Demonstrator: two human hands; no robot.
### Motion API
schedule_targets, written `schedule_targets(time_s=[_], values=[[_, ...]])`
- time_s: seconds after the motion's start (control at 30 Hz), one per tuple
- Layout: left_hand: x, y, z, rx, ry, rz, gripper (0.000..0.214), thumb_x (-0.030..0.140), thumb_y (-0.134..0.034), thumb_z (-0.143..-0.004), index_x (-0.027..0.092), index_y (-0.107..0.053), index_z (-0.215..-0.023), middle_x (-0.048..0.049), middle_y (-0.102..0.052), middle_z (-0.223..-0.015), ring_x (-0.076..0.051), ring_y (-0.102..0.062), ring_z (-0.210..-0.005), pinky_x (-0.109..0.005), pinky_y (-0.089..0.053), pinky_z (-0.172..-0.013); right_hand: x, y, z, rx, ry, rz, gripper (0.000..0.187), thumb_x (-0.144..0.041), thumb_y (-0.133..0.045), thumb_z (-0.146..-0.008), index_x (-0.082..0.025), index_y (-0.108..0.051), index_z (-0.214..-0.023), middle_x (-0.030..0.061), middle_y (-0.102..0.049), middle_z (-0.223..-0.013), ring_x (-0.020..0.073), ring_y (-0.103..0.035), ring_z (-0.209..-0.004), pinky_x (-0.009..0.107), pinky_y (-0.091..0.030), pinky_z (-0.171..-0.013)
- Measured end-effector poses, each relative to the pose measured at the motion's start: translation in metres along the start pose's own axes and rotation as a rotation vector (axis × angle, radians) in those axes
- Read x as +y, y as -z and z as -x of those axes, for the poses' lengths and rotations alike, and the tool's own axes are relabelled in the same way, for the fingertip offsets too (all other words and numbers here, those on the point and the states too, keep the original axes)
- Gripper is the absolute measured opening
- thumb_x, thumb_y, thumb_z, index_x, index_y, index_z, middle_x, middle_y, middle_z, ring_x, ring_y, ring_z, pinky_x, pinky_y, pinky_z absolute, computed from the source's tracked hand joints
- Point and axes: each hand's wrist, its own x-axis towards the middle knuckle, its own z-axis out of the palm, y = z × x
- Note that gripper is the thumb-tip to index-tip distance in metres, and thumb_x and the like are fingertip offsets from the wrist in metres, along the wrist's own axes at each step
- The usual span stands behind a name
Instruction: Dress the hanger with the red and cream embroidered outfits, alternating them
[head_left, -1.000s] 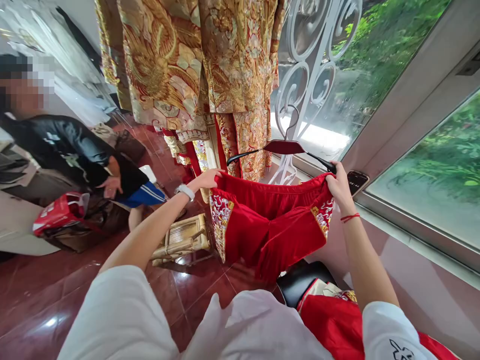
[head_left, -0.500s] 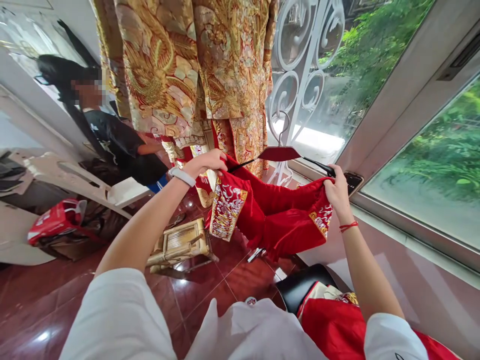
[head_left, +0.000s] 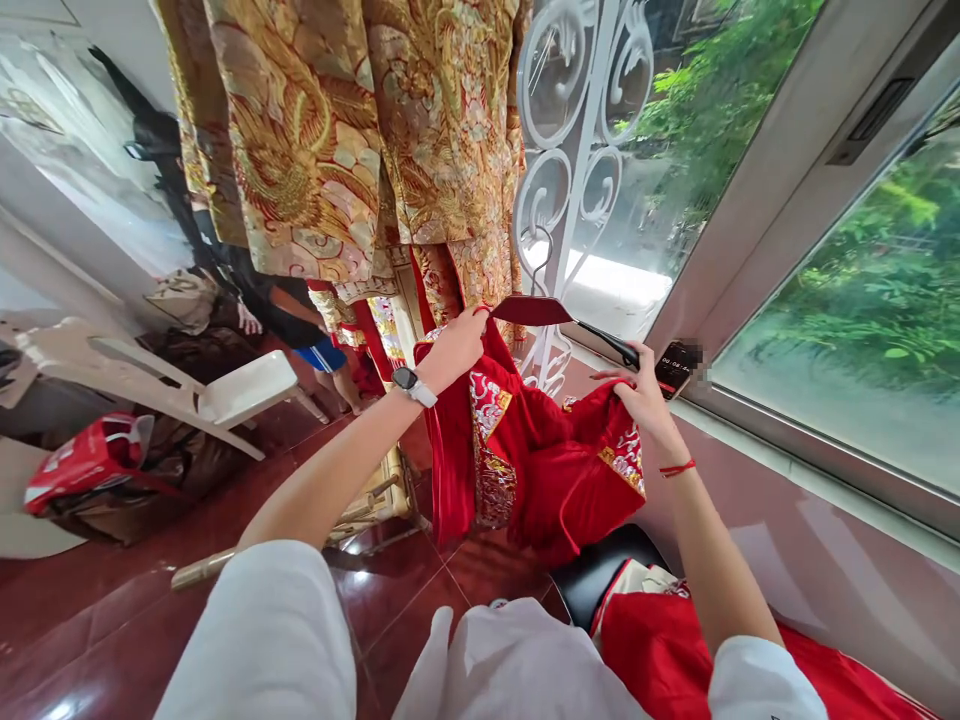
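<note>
A red garment [head_left: 555,470] with gold and silver embroidery hangs between my hands, its upper edge stretched across. Behind that edge is a dark hanger [head_left: 532,311] with a wide maroon middle and a metal hook. My left hand [head_left: 461,350] is closed on the garment's edge beside the hanger's middle; the hanger's left arm is hidden there. My right hand [head_left: 646,400] pinches the garment's other corner and touches the black right end of the hanger. The hook stands in front of a white scrolled metal frame [head_left: 574,190], and whether it hangs on anything I cannot tell.
Gold embroidered robes [head_left: 315,150] hang straight ahead. A phone [head_left: 679,365] leans by the window. Below are a bamboo stool [head_left: 375,505], and a black chair [head_left: 592,580] with red cloth [head_left: 667,640]. A white chair [head_left: 251,390] and a person in dark clothes [head_left: 289,320] are at left.
My left hand has moved right and up along the hanger to its middle, gathering the garment's left side into folds. The person at left has bent down or turned away.
</note>
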Motion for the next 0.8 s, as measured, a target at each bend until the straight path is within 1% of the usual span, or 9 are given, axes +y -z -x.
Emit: schedule_targets(time_s=[0.13,0.23,0.3,0.37,0.4,0.47,0.6,0.7,0.8], values=[[-0.001,-0.006,0.002,0.005,-0.003,-0.060,0.041,0.000,-0.039,-0.089,0.004,-0.053,-0.128,-0.0210,-0.059,-0.130,-0.027,-0.064,-0.111,-0.041,-0.051,-0.101,0.009,0.036,0.016,-0.142,-0.044,-0.236,0.066,-0.017,-0.063,-0.068,-0.033,-0.032,-0.124,0.0066,-0.066,-0.127,0.0061,-0.052,-0.053,0.020,-0.047,-0.053],[0.002,-0.004,0.000,-0.016,0.015,-0.107,0.039,0.000,-0.039,-0.089,0.004,-0.054,-0.125,-0.0209,-0.061,-0.124,-0.027,-0.066,-0.106,-0.040,-0.053,-0.095,0.023,0.075,0.020,-0.053,-0.036,-0.269,0.049,-0.019,-0.067,-0.066,-0.031,-0.040,-0.105,0.0048,-0.062,-0.140,0.0048,-0.051,-0.054,0.020,-0.048,-0.054],[0.003,-0.001,0.000,-0.024,0.023,-0.144,0.039,0.000,-0.039,-0.089,0.004,-0.054,-0.125,-0.0217,-0.062,-0.123,-0.028,-0.067,-0.105,-0.040,-0.054,-0.093,0.031,0.100,0.016,0.031,-0.012,-0.142,0.025,-0.021,-0.061,-0.068,-0.025,-0.047,-0.088,0.0052,-0.061,-0.143,0.0089,-0.061,-0.065,0.022,-0.051,-0.058],[0.004,0.002,0.001,-0.044,0.019,-0.181,0.039,0.000,-0.040,-0.090,0.004,-0.054,-0.126,-0.0225,-0.062,-0.123,-0.029,-0.068,-0.105,-0.041,-0.054,-0.092,0.033,0.119,0.006,-0.003,0.036,0.116,0.003,-0.021,-0.051,-0.068,-0.022,-0.054,-0.069,0.0065,-0.062,-0.141,0.0189,-0.070,-0.093,0.031,-0.057,-0.077],[0.006,0.004,0.001,-0.057,0.015,-0.201,0.040,0.000,-0.040,-0.090,0.004,-0.054,-0.127,-0.0226,-0.062,-0.124,-0.030,-0.068,-0.105,-0.041,-0.055,-0.091,0.032,0.125,0.000,-0.057,0.063,0.269,0.011,-0.020,-0.048,-0.068,-0.021,-0.058,-0.063,0.0071,-0.064,-0.139,0.0241,-0.068,-0.109,0.036,-0.056,-0.090],[0.009,0.006,0.003,-0.079,0.020,-0.250,0.040,0.000,-0.041,-0.090,0.004,-0.053,-0.128,-0.0227,-0.062,-0.125,-0.031,-0.069,-0.105,-0.041,-0.056,-0.089,0.026,0.132,-0.013,-0.177,0.093,0.565,0.027,-0.016,-0.045,-0.068,-0.021,-0.072,-0.067,0.0072,-0.065,-0.138,0.0292,-0.059,-0.129,0.043,-0.047,-0.108],[0.022,0.010,0.006,-0.097,0.051,-0.322,0.040,0.001,-0.044,-0.091,0.003,-0.052,-0.130,-0.0240,-0.061,-0.130,-0.033,-0.070,-0.106,-0.040,-0.058,-0.085,0.004,0.133,-0.031,-0.278,0.098,0.935,0.055,-0.009,-0.047,-0.070,-0.024,-0.078,-0.113,0.0045,-0.062,-0.143,0.0294,-0.061,-0.128,0.045,-0.047,-0.111],[0.032,0.012,0.004,-0.116,0.071,-0.346,0.038,0.000,-0.044,-0.091,0.002,-0.054,-0.128,-0.0242,-0.064,-0.124,-0.033,-0.070,-0.109,-0.039,-0.058,-0.086,-0.011,0.128,-0.042,-0.198,0.146,0.992,0.058,-0.007,-0.045,-0.073,-0.025,-0.076,-0.119,0.0030,-0.066,-0.138,0.0288,-0.064,-0.123,0.045,-0.049,-0.109],[0.037,0.012,0.001,-0.143,0.075,-0.360,0.038,-0.002,-0.045,-0.091,0.001,-0.055,-0.127,-0.0233,-0.068,-0.116,-0.033,-0.070,-0.109,-0.039,-0.057,-0.087,-0.018,0.121,-0.064,0.007,0.151,0.905,0.051,-0.005,-0.047,-0.073,-0.022,-0.080,-0.108,0.0061,-0.073,-0.125,0.0300,-0.066,-0.117,0.047,-0.048,-0.108]])
